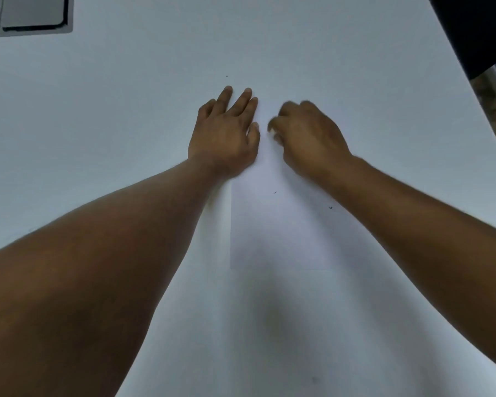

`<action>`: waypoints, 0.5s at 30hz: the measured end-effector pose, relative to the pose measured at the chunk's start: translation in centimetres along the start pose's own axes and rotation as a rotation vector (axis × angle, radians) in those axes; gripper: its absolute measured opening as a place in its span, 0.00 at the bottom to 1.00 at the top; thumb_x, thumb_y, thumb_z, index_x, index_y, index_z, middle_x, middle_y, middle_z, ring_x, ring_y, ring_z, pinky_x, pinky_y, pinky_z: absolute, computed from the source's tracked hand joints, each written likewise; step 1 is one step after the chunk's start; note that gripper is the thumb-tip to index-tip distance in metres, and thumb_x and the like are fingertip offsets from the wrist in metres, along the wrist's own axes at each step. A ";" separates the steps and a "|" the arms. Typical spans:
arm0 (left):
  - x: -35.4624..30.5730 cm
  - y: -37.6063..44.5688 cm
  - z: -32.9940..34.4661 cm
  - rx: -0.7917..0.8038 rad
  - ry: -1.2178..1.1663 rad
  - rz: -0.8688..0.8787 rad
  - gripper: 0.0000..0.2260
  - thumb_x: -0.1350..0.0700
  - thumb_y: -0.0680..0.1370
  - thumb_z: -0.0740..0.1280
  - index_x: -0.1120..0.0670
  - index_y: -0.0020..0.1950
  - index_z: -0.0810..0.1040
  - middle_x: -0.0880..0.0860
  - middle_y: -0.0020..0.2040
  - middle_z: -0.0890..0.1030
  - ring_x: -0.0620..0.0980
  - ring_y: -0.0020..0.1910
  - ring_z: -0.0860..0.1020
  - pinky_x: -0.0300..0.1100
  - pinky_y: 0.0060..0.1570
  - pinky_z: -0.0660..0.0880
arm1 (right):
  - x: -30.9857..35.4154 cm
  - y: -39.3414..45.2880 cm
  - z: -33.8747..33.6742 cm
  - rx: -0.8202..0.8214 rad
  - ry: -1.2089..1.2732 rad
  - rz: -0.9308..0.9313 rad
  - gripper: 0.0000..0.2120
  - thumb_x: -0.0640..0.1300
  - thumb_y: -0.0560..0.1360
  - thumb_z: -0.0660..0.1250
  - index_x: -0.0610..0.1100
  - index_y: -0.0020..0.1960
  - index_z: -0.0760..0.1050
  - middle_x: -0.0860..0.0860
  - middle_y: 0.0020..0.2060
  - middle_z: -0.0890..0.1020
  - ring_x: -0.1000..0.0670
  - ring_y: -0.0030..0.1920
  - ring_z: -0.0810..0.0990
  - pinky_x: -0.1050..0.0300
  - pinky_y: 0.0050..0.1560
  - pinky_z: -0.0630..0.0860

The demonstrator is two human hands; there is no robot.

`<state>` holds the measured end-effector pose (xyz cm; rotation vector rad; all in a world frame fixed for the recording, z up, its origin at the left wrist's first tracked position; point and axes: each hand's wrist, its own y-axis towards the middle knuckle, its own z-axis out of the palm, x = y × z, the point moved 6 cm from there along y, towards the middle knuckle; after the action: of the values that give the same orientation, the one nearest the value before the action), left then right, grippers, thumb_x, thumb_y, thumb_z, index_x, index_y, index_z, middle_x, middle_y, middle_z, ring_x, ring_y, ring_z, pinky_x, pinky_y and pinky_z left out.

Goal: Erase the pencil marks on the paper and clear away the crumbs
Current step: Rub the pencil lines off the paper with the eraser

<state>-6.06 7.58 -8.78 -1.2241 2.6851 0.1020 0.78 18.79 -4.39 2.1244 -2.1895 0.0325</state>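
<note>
Near first: bare white table (269, 339) at 6 o'clock, nothing on it there, good room to sweep crumbs toward.

Paper (281, 230) sits mid-frame, flat on the table, long edges running 6 to 12 o'clock, near edge square to me. Judging by look: one thin sheet, light, floppy, slides easily and will buckle or crease if rubbed without being pinned. Best hold is flat pressure close to the rub zone, not a pinch at the edge.

Dark crumbs: one (275, 192) on the sheet, one (330, 207) toward 3 o'clock near the right edge.

Left hand (226, 130) lies flat, fingers straight, pressing the sheet's far left part. Right hand (304, 133) is beside it, apart, fingers curled over something at the tips; blurred, can't tell if it's an eraser.

Far: open table at 12 o'clock. Grey tray-like thing (32, 12) at 10 o'clock, table edge and dark object (476, 27) at 2 o'clock, both well apart.
</note>
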 end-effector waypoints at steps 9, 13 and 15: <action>-0.2 0.0 -0.1 0.028 0.010 0.003 0.27 0.49 0.83 0.47 0.54 0.83 0.60 0.51 0.83 0.60 0.58 0.83 0.53 0.55 0.78 0.53 | 0.2 -12.9 0.0 0.074 0.145 0.019 0.16 0.26 0.66 0.71 0.42 0.49 0.81 0.48 0.41 0.79 0.45 0.37 0.74 0.52 0.30 0.74; -0.2 0.0 0.0 0.040 0.012 0.009 0.29 0.49 0.83 0.44 0.55 0.83 0.58 0.52 0.84 0.57 0.58 0.83 0.51 0.55 0.80 0.51 | 0.0 -10.9 -1.4 0.126 0.169 0.018 0.10 0.34 0.72 0.69 0.45 0.50 0.82 0.48 0.44 0.81 0.43 0.40 0.76 0.51 0.34 0.77; -0.2 0.0 0.1 0.056 -0.001 0.016 0.29 0.49 0.83 0.44 0.55 0.83 0.56 0.52 0.84 0.56 0.58 0.83 0.50 0.54 0.80 0.49 | -0.1 -7.0 -2.4 0.034 0.159 0.028 0.09 0.37 0.75 0.66 0.46 0.51 0.81 0.46 0.46 0.80 0.41 0.44 0.76 0.49 0.39 0.77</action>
<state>-5.93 7.76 -8.89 -1.1868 2.6780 0.0299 7.85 18.84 -2.33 2.0314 -2.1417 0.2342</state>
